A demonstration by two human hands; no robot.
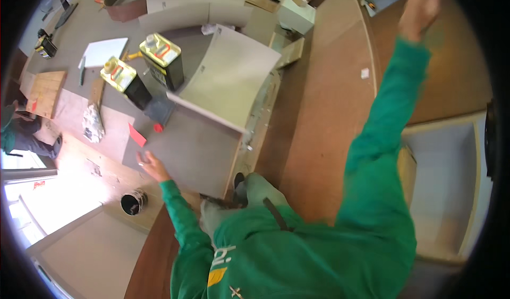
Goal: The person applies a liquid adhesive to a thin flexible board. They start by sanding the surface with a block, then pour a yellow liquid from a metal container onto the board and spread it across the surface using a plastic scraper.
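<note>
Green sleeves reach in two directions over a cluttered workshop, the hands well apart. At half past eight from the middle of the view, the left hand (151, 166) extends over the edge of a grey worktop (196, 150), fingers parted, their tips just short of a flat red piece (137, 135) lying at nine o'clock. The right hand (419, 9) is raised toward the rim between one and two o'clock, so blurred that it is impossible to tell whether its fingers are parted or closed on anything.

A red cap (158, 128) sits near the red piece, slightly past nine o'clock, just beside a dark grey flat block (159, 109). Two yellow-topped cans (161, 57) stand upright around ten o'clock, near a white sheet (106, 53). Between eleven and twelve, a pale curved panel (228, 76) rests at the worktop's edge. A handled tool with a whitish, crumpled-looking end (93, 124) lies at nine, inward of another person (32, 134) at the rim.

A black bucket (133, 202) shows its dark interior at eight o'clock. Across the workshop, a broad brown panel (329, 113) spreads between two and three, and an open pale box (443, 177) stands past three.
</note>
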